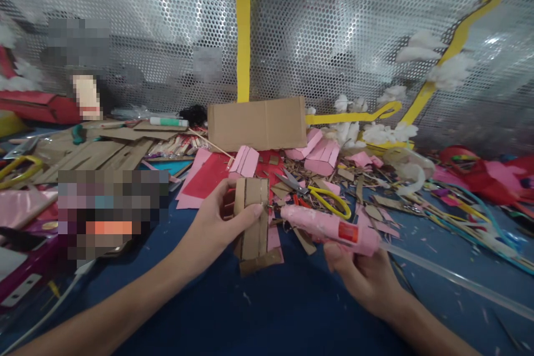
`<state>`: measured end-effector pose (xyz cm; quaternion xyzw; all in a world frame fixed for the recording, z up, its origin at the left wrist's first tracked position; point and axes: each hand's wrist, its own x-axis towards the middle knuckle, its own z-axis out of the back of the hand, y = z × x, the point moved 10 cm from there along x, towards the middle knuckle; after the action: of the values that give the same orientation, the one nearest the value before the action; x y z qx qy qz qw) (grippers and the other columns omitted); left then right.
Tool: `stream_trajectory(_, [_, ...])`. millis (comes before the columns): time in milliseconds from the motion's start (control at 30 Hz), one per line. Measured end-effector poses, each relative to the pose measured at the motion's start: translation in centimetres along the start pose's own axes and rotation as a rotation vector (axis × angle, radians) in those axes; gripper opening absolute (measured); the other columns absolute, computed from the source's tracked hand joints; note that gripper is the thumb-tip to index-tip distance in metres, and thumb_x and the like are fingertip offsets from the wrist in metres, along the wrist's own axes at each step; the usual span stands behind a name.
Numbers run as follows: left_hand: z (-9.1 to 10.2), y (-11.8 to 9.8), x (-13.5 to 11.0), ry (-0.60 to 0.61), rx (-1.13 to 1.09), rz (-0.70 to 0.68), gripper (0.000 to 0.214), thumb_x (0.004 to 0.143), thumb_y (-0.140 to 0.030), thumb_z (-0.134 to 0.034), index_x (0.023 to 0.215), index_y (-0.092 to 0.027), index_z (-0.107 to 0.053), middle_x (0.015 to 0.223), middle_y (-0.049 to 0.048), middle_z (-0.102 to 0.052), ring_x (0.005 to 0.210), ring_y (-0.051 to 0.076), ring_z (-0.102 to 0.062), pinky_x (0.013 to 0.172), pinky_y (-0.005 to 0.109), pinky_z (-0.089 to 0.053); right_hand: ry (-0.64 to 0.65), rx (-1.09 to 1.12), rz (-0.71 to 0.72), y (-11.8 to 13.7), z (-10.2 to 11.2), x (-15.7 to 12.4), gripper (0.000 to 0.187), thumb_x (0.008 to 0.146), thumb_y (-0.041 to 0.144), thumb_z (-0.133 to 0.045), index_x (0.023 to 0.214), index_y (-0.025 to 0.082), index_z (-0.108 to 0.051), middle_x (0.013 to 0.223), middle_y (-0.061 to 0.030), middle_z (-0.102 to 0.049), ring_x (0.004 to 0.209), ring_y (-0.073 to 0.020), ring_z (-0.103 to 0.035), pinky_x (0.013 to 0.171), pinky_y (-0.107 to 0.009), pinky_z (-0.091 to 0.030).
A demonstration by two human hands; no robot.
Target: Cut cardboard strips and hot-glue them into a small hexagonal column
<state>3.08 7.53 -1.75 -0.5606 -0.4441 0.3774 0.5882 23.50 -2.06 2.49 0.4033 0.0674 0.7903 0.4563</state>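
Note:
My left hand [221, 214] grips a narrow folded cardboard piece [255, 228] upright, its thumb pressed on the front face near the right edge. In my right hand [367, 278] is a pink hot glue gun [321, 223], pointing left, with a long clear glue stick [454, 278] out of its back end. The nozzle is close to the cardboard's right edge, by my left thumb; whether it touches, I cannot tell. Just behind the gun lie scissors [329, 200] with yellow handles. A small pink box-shaped piece [244, 161] stands behind the cardboard.
A larger cardboard panel [256, 125] stands at the back against a perforated metal sheet [175, 28]. Cardboard scraps and more pink boxes [321, 156] spread behind the gun. Flat cardboard strips [87, 156] are piled at left. A white cable [54, 306] crosses the blue table [200, 311] at lower left.

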Motion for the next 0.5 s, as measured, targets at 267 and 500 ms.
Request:
stream_trajectory(267, [-0.12,-0.16,0.04,-0.004,0.002,0.003,0.047,0.086,-0.051,-0.083,0.117,-0.023,-0.061,0.116,0.0064,-0.074,0.110,0.026,-0.071,0.093,0.040,-0.061,-0.028,-0.082,0.041,0.69,0.49,0.28,0.040,0.108,0.032,-0.050,0.069,0.022,-0.050,0.054,0.0063,-0.043,0.044,-0.0101,-0.044,0.043,-0.023,-0.033])
stream_trajectory(500, [-0.08,0.05,-0.05,0.000,-0.001,0.010,0.045,0.087,-0.050,-0.082,0.116,-0.024,-0.060,0.116,0.0053,-0.074,0.109,0.025,-0.071,0.091,0.038,-0.061,-0.014,-0.084,0.005,0.54,0.50,0.43,0.042,0.107,0.035,-0.051,0.067,0.022,-0.058,0.052,0.0028,-0.050,0.044,-0.0137,-0.046,0.045,-0.026,-0.038])
